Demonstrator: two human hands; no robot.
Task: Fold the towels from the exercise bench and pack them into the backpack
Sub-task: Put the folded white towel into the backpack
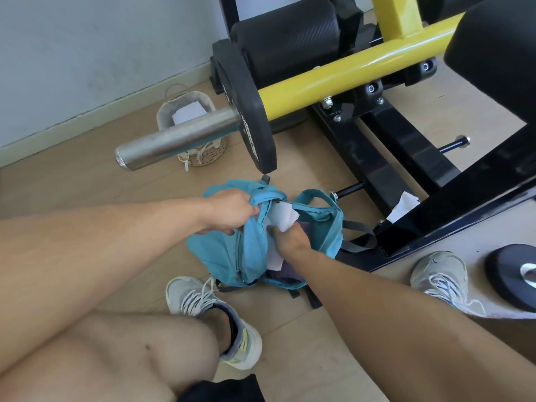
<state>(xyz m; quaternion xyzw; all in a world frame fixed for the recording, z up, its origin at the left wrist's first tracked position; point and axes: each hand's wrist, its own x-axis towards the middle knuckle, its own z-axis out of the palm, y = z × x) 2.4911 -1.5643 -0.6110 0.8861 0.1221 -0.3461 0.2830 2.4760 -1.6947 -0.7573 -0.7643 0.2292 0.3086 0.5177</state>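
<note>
A turquoise backpack (223, 256) lay on the wooden floor (87, 181), just near the feet of the person, and its main compartment was open. The left hand (232, 211) gripped the upper edge of the opening and held it apart. The right hand (290, 236) was inside the opening and grasped a white towel (284, 217), the fingers curled around the cloth; one folded end of the towel stood out above the hand, and more white cloth showed lower in the compartment. Under it, something of purple-grey fabric was in the backpack, but I cannot tell what it was. The grey straps of the backpack spread on the floor to the right.

Far left, by the wall, stood a woven basket (200, 152) with a light cloth lining, and a white folded item lay in it. In front of the basket passed the steel sleeve (177, 140) of a yellow lever arm (348, 74), which carried one black weight plate (246, 111). On the right, a white piece of cloth or paper (404, 208) rested by the black frame of the machine (385, 158). Another black weight plate (504, 274) lay on the floor at the near right, beside the right shoe (441, 274). The left shoe (191, 294) stood just near the backpack.
</note>
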